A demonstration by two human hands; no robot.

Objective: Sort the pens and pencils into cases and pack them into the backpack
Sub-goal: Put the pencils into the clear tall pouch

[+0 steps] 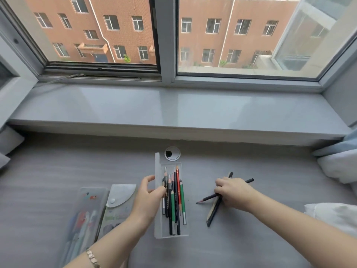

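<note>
I judge sorting nearly done: my left hand (148, 198) grips the open pencil case (170, 200); at three o'clock, my right hand (232, 192) clenches remaining pencils (213, 211); no backpack visible.

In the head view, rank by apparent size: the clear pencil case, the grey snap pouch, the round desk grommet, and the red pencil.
1. Clear pencil case, largest.
2. Grey snap pouch, partly hidden by the left hand, so its rank against the case is unsure.
3. Red pencil, long but thin.
4. Round desk grommet, smallest.
</note>
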